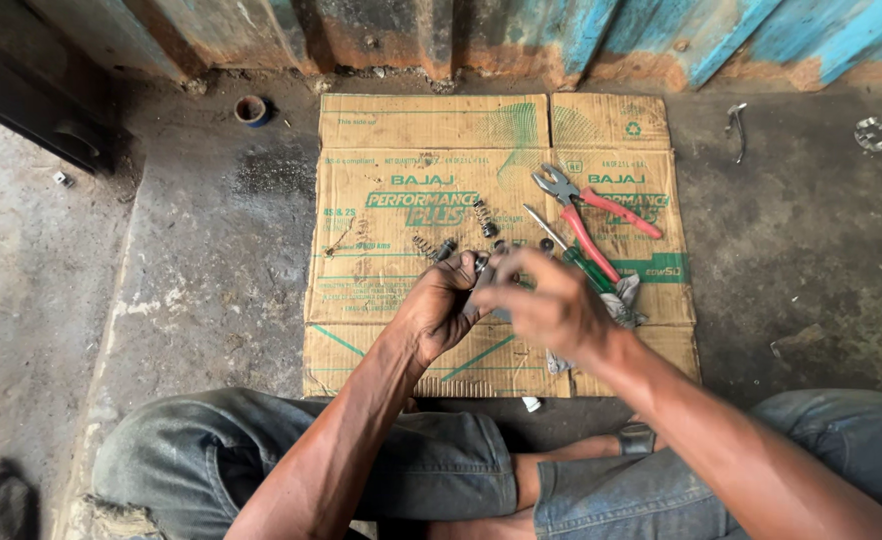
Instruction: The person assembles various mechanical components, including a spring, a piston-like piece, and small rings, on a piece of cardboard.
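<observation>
Looking down, I see a flattened brown cardboard box (411, 200) with green printed panels on the concrete floor (211, 260). Red-handled pliers (591, 210) and a green-handled screwdriver (576, 255) lie on it. My left hand (441, 305) and right hand (551, 300) pinch a small metal part (483, 272) together above the cardboard's middle.

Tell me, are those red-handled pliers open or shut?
Open. The pliers lie on the flattened cardboard with their two red handles spread apart; the jaw tips look slightly parted too.
</observation>
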